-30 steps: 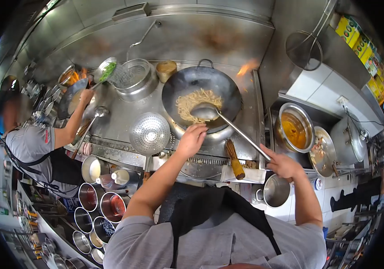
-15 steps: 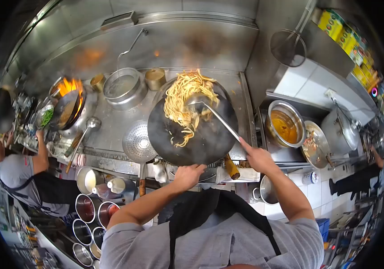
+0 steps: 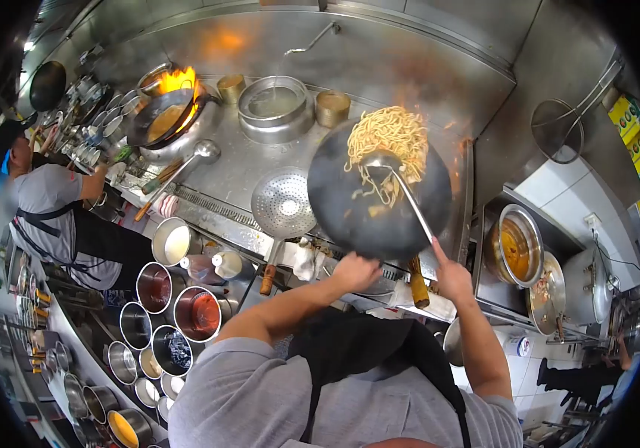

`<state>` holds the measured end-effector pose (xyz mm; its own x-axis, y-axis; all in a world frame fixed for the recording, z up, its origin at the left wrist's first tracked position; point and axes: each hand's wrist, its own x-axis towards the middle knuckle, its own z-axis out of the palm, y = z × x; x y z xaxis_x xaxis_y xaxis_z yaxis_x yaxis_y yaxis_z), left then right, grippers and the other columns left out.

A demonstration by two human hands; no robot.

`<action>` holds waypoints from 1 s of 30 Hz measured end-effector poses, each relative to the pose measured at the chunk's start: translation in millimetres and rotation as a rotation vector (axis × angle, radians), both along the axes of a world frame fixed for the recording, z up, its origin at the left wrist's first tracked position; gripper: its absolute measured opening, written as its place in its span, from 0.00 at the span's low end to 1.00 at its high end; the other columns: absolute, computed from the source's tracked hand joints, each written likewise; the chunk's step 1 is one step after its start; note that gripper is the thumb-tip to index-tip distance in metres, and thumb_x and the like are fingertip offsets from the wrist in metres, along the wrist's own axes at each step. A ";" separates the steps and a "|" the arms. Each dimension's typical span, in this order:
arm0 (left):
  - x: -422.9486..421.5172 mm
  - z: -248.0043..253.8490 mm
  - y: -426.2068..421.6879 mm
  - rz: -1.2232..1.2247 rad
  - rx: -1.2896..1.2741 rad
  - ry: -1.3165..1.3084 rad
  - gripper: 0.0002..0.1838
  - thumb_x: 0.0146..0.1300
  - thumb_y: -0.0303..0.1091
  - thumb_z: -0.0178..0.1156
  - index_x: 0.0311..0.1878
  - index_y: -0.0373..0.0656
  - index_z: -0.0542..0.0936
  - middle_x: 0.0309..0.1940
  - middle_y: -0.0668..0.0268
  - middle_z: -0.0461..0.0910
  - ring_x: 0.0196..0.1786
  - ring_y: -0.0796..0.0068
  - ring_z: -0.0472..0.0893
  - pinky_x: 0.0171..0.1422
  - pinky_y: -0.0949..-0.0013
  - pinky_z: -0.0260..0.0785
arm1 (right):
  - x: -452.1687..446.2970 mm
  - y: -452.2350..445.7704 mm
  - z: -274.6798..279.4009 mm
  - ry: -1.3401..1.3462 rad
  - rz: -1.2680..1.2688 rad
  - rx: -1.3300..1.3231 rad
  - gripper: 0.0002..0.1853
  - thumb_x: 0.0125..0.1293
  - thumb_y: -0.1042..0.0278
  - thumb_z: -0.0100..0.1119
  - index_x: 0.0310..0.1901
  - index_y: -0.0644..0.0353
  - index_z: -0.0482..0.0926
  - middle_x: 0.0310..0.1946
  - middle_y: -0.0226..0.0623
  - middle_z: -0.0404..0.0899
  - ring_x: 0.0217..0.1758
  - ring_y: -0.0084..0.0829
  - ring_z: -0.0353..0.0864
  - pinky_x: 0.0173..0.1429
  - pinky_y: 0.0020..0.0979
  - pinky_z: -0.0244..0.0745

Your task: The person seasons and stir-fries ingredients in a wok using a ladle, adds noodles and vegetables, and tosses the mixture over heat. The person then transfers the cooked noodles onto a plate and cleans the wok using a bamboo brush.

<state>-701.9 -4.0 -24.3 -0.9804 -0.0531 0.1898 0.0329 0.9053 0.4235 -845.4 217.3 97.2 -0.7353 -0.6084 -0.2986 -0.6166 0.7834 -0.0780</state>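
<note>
My right hand (image 3: 453,278) is closed round the handle of a long steel ladle (image 3: 412,203). The ladle's bowl rests against the near side of a heap of noodles (image 3: 389,138) in a dark wok (image 3: 342,201). The noodles are bunched at the wok's far side, with a few strands trailing toward its middle. At the wok's near edge, my left hand (image 3: 357,272) is closed in a fist on it; the exact part under the fingers is hidden. A perforated strainer (image 3: 283,203) lies just left of the wok.
Left along the stove are a pot of water (image 3: 275,104), another ladle (image 3: 206,151) and a flaming wok (image 3: 167,119). A co-worker (image 3: 58,201) stands at the left. Several sauce pots (image 3: 198,313) are at lower left. A bowl of orange liquid (image 3: 516,250) sits at right.
The view has swung, so the stove now appears farther right and tilted. The noodles are heaped more compactly at the wok's far side. Both hands keep their grips.
</note>
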 end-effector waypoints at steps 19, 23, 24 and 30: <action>11.2 30.8 -8.1 -0.047 -0.012 -0.098 0.18 0.63 0.52 0.60 0.29 0.47 0.80 0.20 0.55 0.81 0.26 0.51 0.83 0.36 0.49 0.76 | 9.2 33.8 25.4 -0.134 -0.049 -0.020 0.42 0.68 0.61 0.57 0.77 0.26 0.45 0.44 0.57 0.82 0.44 0.55 0.83 0.51 0.49 0.76; -29.0 91.0 -23.4 0.069 0.003 0.098 0.20 0.60 0.54 0.63 0.23 0.49 0.80 0.18 0.58 0.80 0.25 0.52 0.82 0.31 0.50 0.75 | 1.4 76.5 92.5 -0.340 0.043 -0.133 0.41 0.66 0.61 0.57 0.77 0.31 0.48 0.45 0.56 0.82 0.45 0.55 0.82 0.53 0.47 0.75; -49.1 95.5 -32.7 0.093 -0.017 0.120 0.21 0.60 0.55 0.61 0.24 0.48 0.79 0.18 0.57 0.80 0.26 0.51 0.83 0.33 0.50 0.76 | -9.0 74.1 86.5 -0.340 0.051 -0.132 0.41 0.66 0.61 0.57 0.77 0.31 0.48 0.45 0.56 0.82 0.45 0.55 0.82 0.53 0.47 0.75; -65.5 37.5 -23.0 0.084 0.044 0.206 0.13 0.64 0.43 0.61 0.30 0.43 0.78 0.26 0.55 0.82 0.31 0.51 0.82 0.41 0.50 0.70 | -18.6 5.9 -0.2 -0.120 0.017 0.034 0.45 0.64 0.67 0.53 0.78 0.27 0.41 0.40 0.59 0.82 0.42 0.57 0.83 0.52 0.50 0.76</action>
<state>-767.4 -27.0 13.2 -0.9128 -0.1457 0.3815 0.0480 0.8895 0.4544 -864.0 223.2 97.1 -0.6825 -0.6087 -0.4047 -0.6179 0.7762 -0.1254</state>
